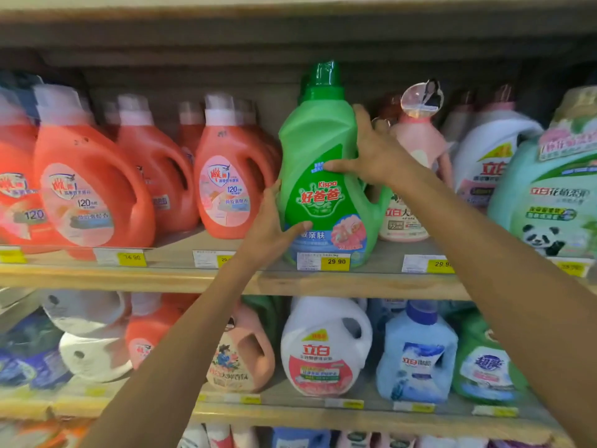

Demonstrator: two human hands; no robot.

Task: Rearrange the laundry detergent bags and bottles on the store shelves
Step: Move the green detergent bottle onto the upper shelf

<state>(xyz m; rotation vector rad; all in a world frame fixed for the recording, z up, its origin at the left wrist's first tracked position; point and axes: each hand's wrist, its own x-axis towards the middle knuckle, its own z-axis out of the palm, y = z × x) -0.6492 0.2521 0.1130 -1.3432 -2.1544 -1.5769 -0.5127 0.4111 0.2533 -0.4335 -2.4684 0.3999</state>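
in the head view, both hands are on a green detergent bottle (323,176) that stands upright at the front edge of the upper shelf (371,282), its base just behind the yellow price tag (336,261). the left hand (271,231) cups the lower left side, fingers spread and curled loosely around the body, thumb lying across the front label. the right hand (371,150) wraps the upper right shoulder near the handle, thumb on the front and fingers reaching round the back, so both hands are closed on the bottle rather than open. whether the base rests fully on the shelf or is lifted a touch cannot be told. to its left stands a row of orange bottles (232,179), fairly tidy and facing forward; to its right a pink bottle (420,147) sits close behind the right hand, with white bottles (487,160) and a pale green panda-label bottle (549,202) beyond. on the lower shelf, white rolls (90,334) and mixed bottles lie less evenly, some tipped. judging from this, the green bottle is mid-placement or being squared up, and the lower shelf looks like work left to do.
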